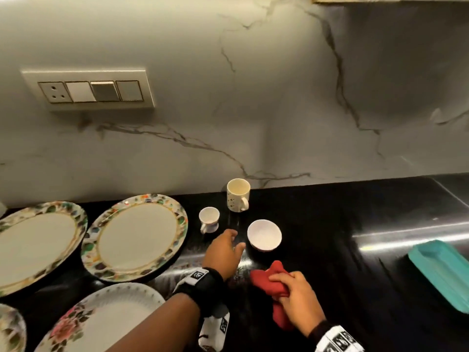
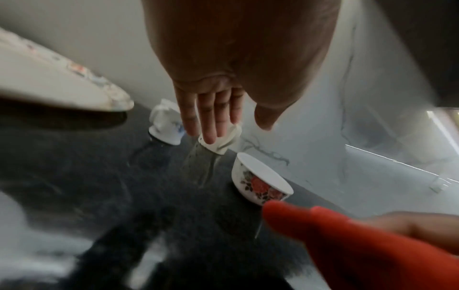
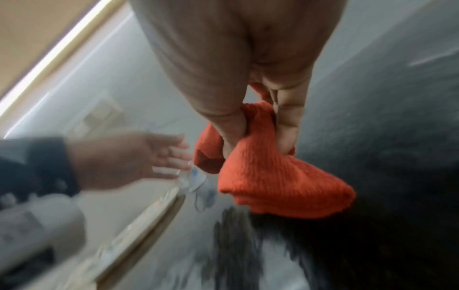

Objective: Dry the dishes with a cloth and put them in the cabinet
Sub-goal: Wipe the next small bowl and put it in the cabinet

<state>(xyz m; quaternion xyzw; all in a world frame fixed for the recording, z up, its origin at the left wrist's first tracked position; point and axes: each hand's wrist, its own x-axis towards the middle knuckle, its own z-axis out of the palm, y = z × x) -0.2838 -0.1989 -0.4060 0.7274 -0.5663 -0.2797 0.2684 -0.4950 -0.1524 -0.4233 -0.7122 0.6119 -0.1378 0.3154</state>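
Note:
On the black counter stand a tall cream mug [image 1: 238, 195], a small white cup [image 1: 209, 219] and a white bowl [image 1: 264, 235] with a red flower on its side [image 2: 261, 183]. My left hand [image 1: 227, 246] hovers between the small cup and the bowl, fingers straight and empty, pointing toward the mug [image 2: 218, 143]. My right hand [image 1: 295, 290] grips a bunched red cloth [image 1: 272, 279] just in front of the bowl; the cloth [image 3: 270, 176] hangs from thumb and fingers.
Two flower-rimmed plates [image 1: 138, 236] [image 1: 33, 245] lie left of the cups, and a white plate [image 1: 101, 318] with a pink flower sits nearer me. A teal tray [image 1: 444, 273] lies at the right. A marble wall with a switch panel [image 1: 94, 90] backs the counter.

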